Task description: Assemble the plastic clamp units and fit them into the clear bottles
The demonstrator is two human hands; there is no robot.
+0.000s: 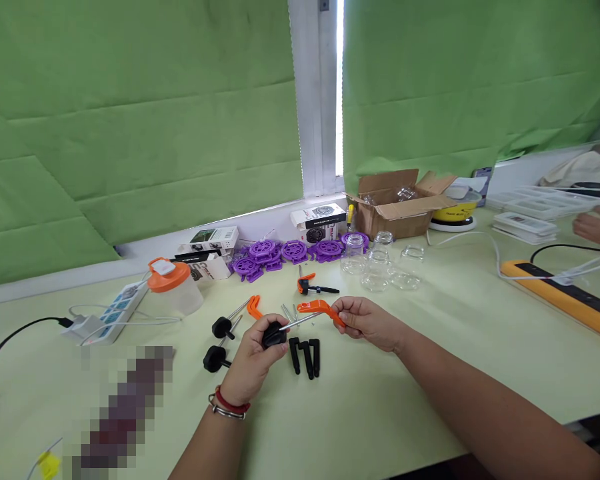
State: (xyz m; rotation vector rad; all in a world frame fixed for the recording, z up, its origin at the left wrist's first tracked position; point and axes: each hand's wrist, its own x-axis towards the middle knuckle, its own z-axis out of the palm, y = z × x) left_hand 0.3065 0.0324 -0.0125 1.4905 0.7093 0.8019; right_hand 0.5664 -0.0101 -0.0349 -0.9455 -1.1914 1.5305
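My left hand [253, 360] is closed around a black knob [274, 333] with a metal rod that points right. Between the fingers of my right hand [365, 322] is a curved orange plastic piece [316, 306]. The rod's end meets or crosses this piece near its bend; I cannot tell if it is inserted. Two more knobs with rods, one farther [222, 327] and one nearer [215, 359], lie left of my left hand. Beyond it are loose orange pieces [254, 307] and small metal pins [287, 313]. Several black crank-shaped handles [307, 360] lie below the rod. An orange-and-black assembly [306, 287] lies farther back.
Purple wheel-like discs [295, 251], clear cups [377, 267], printed boxes [320, 217] and an open carton [400, 217] line the back. At left are an orange-lidded container [180, 293] and power strip [123, 307]. Another person's hand [597, 227] is at right, beyond an orange-and-black strip [560, 293].
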